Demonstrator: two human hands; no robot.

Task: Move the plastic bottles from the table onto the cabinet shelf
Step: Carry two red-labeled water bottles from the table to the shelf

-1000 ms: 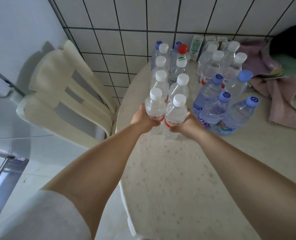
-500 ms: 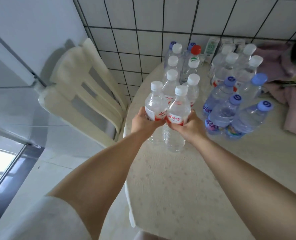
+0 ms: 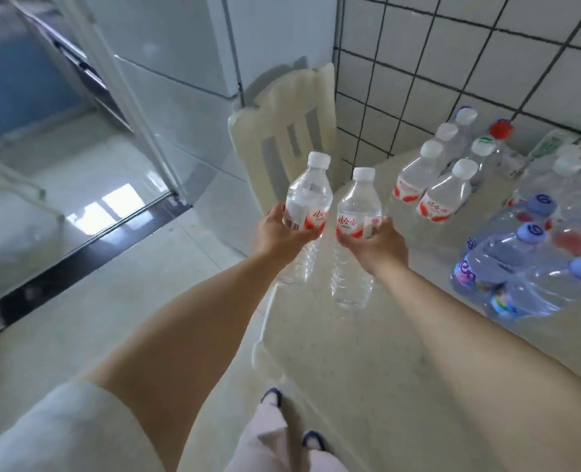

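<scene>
— Two bottles are up, one per hand. My left hand is curled round the label of the left bottle; my right hand wraps the right bottle the same way. Both stand upright, close side by side but apart, hanging over the table edge.

— And the others?

— Rest of the white-capped bottles sit on the table at two o'clock, the blue-capped bottles at three.

— What could go wrong?

— I grip mid-body on thin plastic; squeeze too little and one slides down, and the pair could knock together as I swing. The stacked chairs at twelve o'clock stand right in my path.

— Where's the shelf?

— Probably toward ten o'clock, though that side is blurred and I can't make out a shelf.

— Changed from half a second ago?

— Yes. Then the bottles hung low by the cluster; now they're clear of it, and my view has turned left.
</scene>
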